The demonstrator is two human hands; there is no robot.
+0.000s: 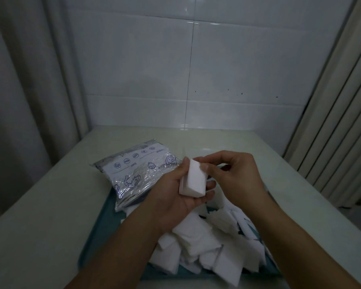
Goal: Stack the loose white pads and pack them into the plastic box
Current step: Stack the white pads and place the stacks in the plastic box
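The stack of white pads (193, 179) is held above the far end of the teal tray (104, 228), just in front of the person. It lies in the left hand (175, 192): palm up, thumb along the stack's left side, fingers curled under and round its right side. The right hand (227, 174) comes from the right w/ wrist bent; its thumb and forefinger pinch the stack's top right corner, the other fingers are loosely curled behind.

Risk, as I judge it: the stack is thick and the pads are soft, so if the left grip relaxes while the right hand squares the edges, the upper pads can slide off and fan out, falling back into the loose pads (208, 247) heaped in the tray below. Too strong a squeeze may bend the stack and misalign it.

The plastic box is not clearly visible; prob. hidden behind the hands, I cannot tell. A printed foil pouch (138, 174) lies left of the hands, partly on the tray's far-left corner, on the pale table (40, 205).
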